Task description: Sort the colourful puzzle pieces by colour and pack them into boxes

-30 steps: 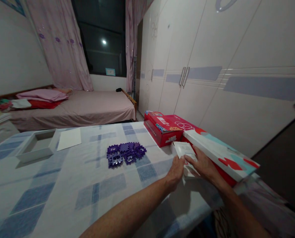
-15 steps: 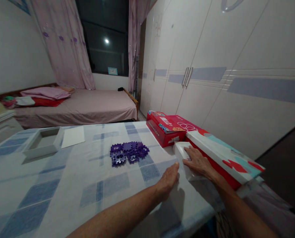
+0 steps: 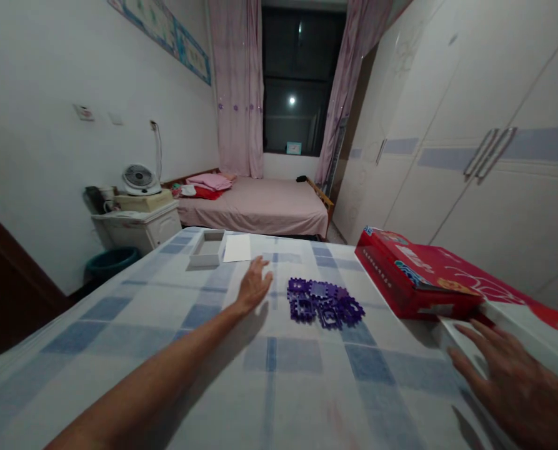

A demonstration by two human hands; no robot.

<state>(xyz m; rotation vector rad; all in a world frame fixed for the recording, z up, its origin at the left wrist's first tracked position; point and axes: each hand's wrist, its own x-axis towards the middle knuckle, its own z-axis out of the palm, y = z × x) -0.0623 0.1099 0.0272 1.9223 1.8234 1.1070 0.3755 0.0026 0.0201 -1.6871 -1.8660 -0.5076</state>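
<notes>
Fingers parted and loosely curled, the left hand hangs above the patterned cloth with nothing between its fingertips, as I follow from a distance through the head camera. Just beyond those fingertips, slightly to their left, lies a white card, and past it on the same side stands an open tray with a pale grey inside. Right of the left fingers, apart from them, sits a flat cluster of purple pieces, notched along their edges. The right hand spreads over a white box, thumb and fingers separated; whether it presses or only hovers I cannot tell. Ahead of the right fingers is a red box, and a long flat box runs alongside them.

I would expect the card to be light and stiff enough to hold flat, though awkward to raise from the cloth; its near edge, facing the left fingers, offers the better pinch. The tray looks like light, rigid board that could dent under a squeeze, so I would take it by opposite walls. The purple pieces look like hard, thin plastic, best gripped by their toothed rims. I judge the white box to be card, smooth and crushable; its long sides, below the right fingers, suit a gentle hold.
</notes>
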